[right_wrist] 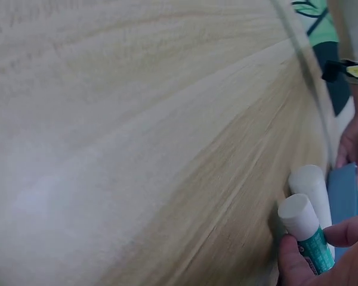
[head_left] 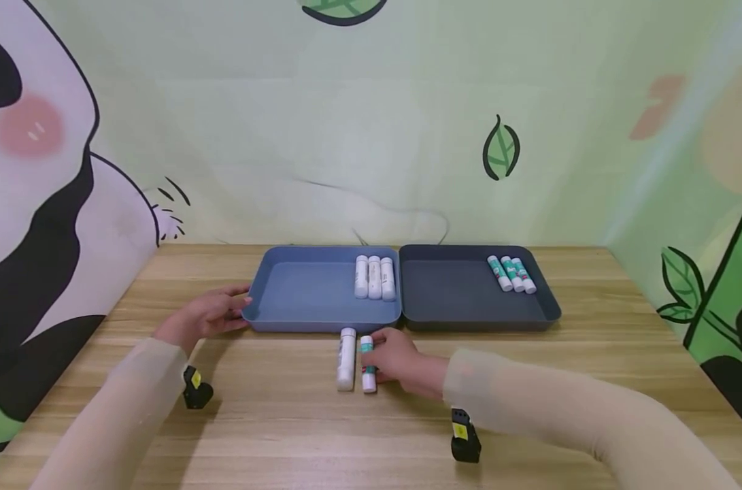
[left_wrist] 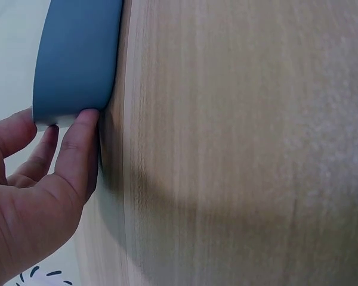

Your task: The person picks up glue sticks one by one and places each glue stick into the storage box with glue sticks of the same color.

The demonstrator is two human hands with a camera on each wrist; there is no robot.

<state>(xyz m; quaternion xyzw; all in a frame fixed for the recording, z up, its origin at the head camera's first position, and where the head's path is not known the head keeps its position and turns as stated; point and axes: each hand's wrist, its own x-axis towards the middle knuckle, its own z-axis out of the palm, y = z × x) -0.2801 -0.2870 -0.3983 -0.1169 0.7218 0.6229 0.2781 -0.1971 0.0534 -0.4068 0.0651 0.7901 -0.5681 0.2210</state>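
Observation:
My right hand (head_left: pixel 397 357) pinches a small glue stick (head_left: pixel 368 381) with a white cap and a green label, between thumb and fingers. Close beside it on the table lies a larger white glue stick (head_left: pixel 346 361). In the right wrist view the small stick's white end (right_wrist: pixel 298 215) stands in front of the larger white one (right_wrist: pixel 310 187). At the left end of a blue tray (head_left: pixel 309 316), my left hand (head_left: pixel 214 313) touches the wall, its fingers fairly straight. The left wrist view shows its fingertips against the blue wall (left_wrist: pixel 77 65).
Three white sticks (head_left: pixel 375 278) lie side by side at the blue tray's right end. A dark grey tray (head_left: pixel 481 325) adjoins it, with three small green-labelled sticks (head_left: pixel 511 274) near its right side. Behind the wooden table (head_left: pixel 285 422) hangs a printed backdrop (head_left: pixel 242 122).

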